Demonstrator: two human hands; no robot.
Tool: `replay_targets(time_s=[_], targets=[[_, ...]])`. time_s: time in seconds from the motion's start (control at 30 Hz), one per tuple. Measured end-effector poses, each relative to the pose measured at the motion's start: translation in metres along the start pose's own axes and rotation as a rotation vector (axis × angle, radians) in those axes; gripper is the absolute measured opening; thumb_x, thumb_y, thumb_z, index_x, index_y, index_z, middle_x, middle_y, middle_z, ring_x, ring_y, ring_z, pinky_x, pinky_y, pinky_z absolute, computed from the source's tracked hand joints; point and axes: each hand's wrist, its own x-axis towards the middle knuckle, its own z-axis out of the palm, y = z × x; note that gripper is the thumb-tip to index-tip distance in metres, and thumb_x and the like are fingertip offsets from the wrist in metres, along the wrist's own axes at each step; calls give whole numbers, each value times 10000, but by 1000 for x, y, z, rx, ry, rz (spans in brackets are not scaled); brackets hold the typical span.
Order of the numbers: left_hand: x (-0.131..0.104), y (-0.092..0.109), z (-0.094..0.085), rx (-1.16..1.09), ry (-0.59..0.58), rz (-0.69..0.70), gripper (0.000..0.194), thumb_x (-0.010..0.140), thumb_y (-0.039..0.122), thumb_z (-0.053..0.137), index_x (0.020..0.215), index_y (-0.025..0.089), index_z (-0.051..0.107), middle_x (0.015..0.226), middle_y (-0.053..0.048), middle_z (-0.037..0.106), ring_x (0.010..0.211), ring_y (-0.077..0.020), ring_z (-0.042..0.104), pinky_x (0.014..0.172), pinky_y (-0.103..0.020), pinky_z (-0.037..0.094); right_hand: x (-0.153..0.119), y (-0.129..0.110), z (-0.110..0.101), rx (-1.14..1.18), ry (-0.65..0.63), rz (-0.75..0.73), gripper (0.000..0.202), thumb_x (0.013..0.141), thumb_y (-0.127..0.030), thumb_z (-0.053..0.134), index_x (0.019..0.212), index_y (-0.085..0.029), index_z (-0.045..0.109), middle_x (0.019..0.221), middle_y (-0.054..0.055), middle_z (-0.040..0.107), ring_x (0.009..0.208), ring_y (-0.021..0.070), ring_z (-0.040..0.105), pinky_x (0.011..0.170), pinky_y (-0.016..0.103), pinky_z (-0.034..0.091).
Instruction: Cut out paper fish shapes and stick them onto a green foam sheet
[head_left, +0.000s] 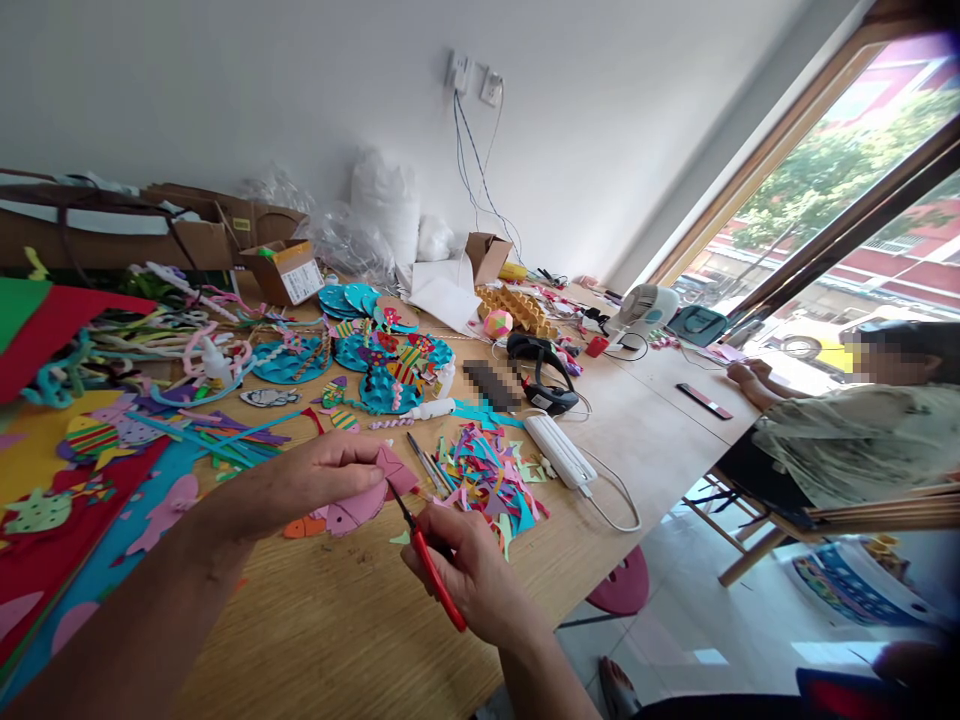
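My left hand [322, 478] pinches a pink foam cut-out [365, 505] just above the wooden table [330, 630]. My right hand [469, 572] grips red-handled scissors [429, 562], whose blades point up into the pink piece's edge. A small orange foam scrap [302, 527] lies under the pink piece. To the right of my hands sits a heap of colourful foam offcuts [487, 475].
Blue foam discs with fish decorations [379, 370], pipe cleaners [120, 345] and foam sheets [52, 480] cover the left. A white power strip [559, 450], a glue bottle [424, 410], black headset [544, 375] and small fan [645, 305] lie beyond. Another person [847, 430] sits at the right end.
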Motion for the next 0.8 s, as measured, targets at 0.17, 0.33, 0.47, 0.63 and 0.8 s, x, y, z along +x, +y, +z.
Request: replay_targets(time_s=[0.17, 0.33, 0.47, 0.63, 0.8], targets=[[0, 0, -1, 45, 8, 38, 214, 838, 317, 486, 885, 228, 675, 699, 27, 623, 566, -115, 521, 496, -182, 368, 0, -1, -2, -85, 9, -9, 377, 865, -385, 566, 607, -198, 366, 541, -69, 343, 515, 82, 289, 484, 219, 223], [1, 4, 3, 16, 39, 7, 271, 857, 440, 484, 843, 215, 633, 630, 38, 530, 550, -127, 500, 496, -202, 384, 1, -1, -4, -89, 12, -15, 378, 864, -383, 568, 602, -197, 368, 536, -66, 352, 508, 81, 298, 480, 218, 224], [4, 4, 5, 47, 152, 82, 245, 841, 420, 525, 762, 201, 603, 634, 46, 489, 573, -115, 466, 510, -191, 368, 3, 1, -1, 44, 11, 17, 369, 850, -404, 573, 606, -199, 388, 523, -62, 375, 484, 76, 327, 455, 206, 233], [7, -3, 9, -61, 239, 90, 209, 833, 401, 557, 773, 205, 596, 673, 50, 501, 576, -103, 448, 508, -187, 362, 9, 4, 14, 403, 22, 94, 403, 824, -497, 563, 598, -207, 399, 441, -69, 418, 381, 62, 357, 386, 180, 260], [12, -7, 17, -239, 296, 122, 153, 810, 355, 607, 792, 204, 594, 705, 46, 555, 603, -99, 473, 536, -187, 393, 13, 0, 28, 615, 59, 108, 546, 707, -721, 562, 589, -204, 434, 391, -65, 433, 327, 53, 325, 344, 179, 236]])
